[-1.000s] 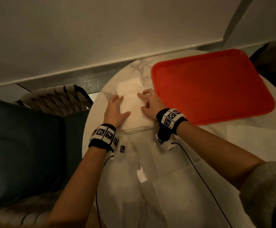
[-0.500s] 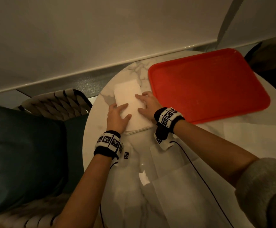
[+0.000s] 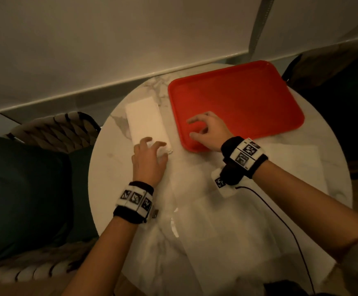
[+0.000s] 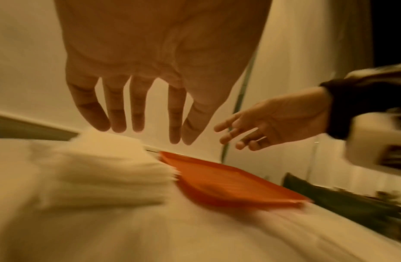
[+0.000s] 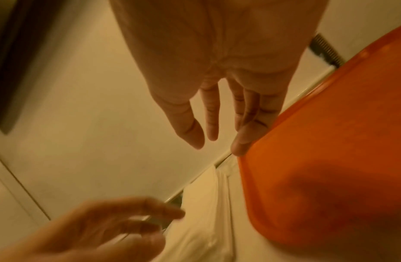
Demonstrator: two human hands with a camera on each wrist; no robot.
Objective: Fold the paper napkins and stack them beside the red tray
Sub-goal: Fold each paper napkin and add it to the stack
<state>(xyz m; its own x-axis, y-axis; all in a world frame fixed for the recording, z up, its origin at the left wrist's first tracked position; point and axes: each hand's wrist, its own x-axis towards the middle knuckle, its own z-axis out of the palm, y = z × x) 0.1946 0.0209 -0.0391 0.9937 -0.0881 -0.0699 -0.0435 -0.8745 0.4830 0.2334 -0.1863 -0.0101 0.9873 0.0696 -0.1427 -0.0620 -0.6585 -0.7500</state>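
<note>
The stack of folded napkins (image 3: 147, 122) lies on the round marble table (image 3: 109, 167) in the centre-left of the head view, just left of the red tray (image 3: 248, 92) and apart from it by a narrow strip of marble. It is a long rectangle, its long axis running from the lower right up toward the upper left of the frame, about parallel with the tray's near left edge. In the left wrist view the stack (image 4: 109, 170) shows many thin layered edges, too blurred to count.

There is one tray. Its long axis runs from lower left to upper right of the head frame.

The left hand (image 3: 149, 161) is over the lower end of the stack, fingers spread and slack, holding nothing; in the left wrist view its fingers (image 4: 94, 113) hang above the paper and do not touch it. The right hand (image 3: 208, 131) is above the tray's lower left corner, fingers loose and parted, holding nothing.

At least two unfolded napkins (image 3: 227, 227) lie flat on the table in the lower centre and right of the head frame; their edges overlap in the dim light, so I cannot count them for certain. A woven chair (image 3: 52, 129) stands at the left edge.
</note>
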